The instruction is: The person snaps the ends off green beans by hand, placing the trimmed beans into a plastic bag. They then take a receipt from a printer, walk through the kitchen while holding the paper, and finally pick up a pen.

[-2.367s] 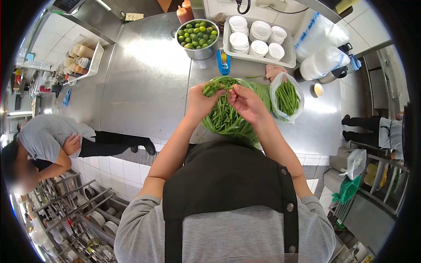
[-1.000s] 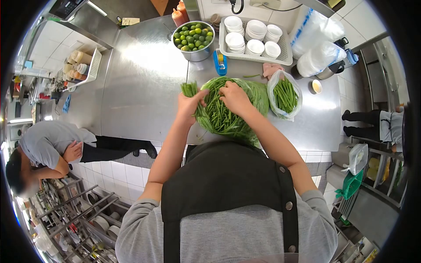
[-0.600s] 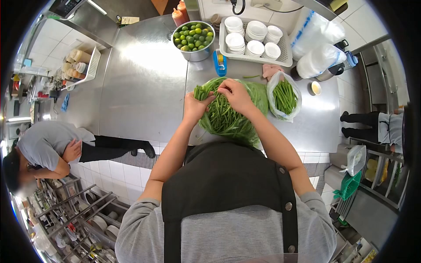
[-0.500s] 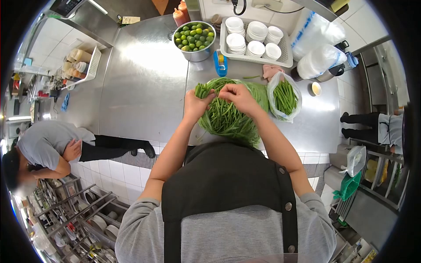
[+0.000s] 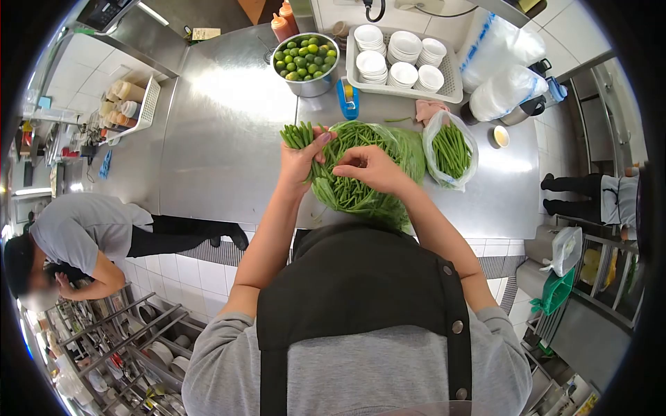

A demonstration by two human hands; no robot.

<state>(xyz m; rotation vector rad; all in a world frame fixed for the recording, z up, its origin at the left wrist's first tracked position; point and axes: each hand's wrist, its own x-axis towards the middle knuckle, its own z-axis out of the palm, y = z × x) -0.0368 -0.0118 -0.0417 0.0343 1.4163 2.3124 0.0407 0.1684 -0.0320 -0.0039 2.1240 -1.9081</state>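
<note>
My left hand is closed around a bunch of green beans, whose ends stick out beyond the fingers at upper left. Beside it, my right hand hovers over or touches a heap of loose green beans, with thumb and fingers drawn together; whatever is between the fingertips cannot be made out. The heap lies in a large, opened clear plastic bag on the steel counter. Right of that bag stands a smaller white plastic bag full of long green beans.
On the steel counter are a metal pot of limes, a blue tape dispenser, a tray of white bowls, a pink cloth and a small cup. A co-worker bends at left; another person stands at right.
My left hand has moved slightly left, and its bean bunch has tilted outward. My right hand has dropped lower and left over the heap. The left co-worker's hand has moved toward their head.
</note>
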